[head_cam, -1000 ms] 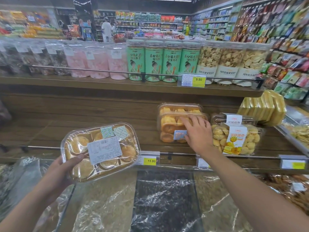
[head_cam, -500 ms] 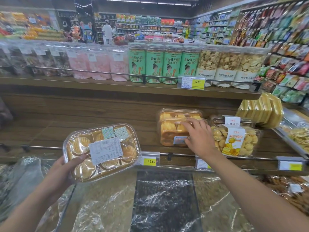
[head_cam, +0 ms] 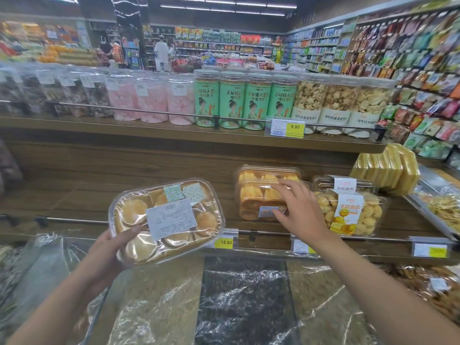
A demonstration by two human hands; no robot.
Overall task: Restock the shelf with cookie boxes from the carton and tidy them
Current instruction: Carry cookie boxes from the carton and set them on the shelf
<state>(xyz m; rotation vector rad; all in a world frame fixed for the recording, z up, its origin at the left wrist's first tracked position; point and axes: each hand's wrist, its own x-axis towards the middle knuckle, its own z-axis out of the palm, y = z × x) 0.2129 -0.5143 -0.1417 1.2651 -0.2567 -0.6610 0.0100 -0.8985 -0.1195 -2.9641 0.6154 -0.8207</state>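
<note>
My left hand (head_cam: 109,250) holds a clear plastic box of round golden cookies (head_cam: 166,220) by its lower left corner, tilted up in front of the bare left part of the wooden middle shelf (head_cam: 74,195). My right hand (head_cam: 298,210) grips the right end of an orange cookie box (head_cam: 254,197) standing on that shelf, fingers over its top and thumb on its front by the label. A second orange box (head_cam: 268,171) stands right behind it. Touching its right side is a box of small yellow cookies (head_cam: 348,212) with a yellow label. No carton shows.
A metal rail (head_cam: 74,220) and price tags (head_cam: 226,242) run along the shelf's front edge. Jars (head_cam: 231,100) fill the upper shelf. Yellow packs (head_cam: 388,168) lean at the right. Plastic-covered bulk bins (head_cam: 244,300) lie below my arms.
My right hand's fingers have shifted from the front of the orange box up onto its top. The box in my left hand has stayed nearly still.
</note>
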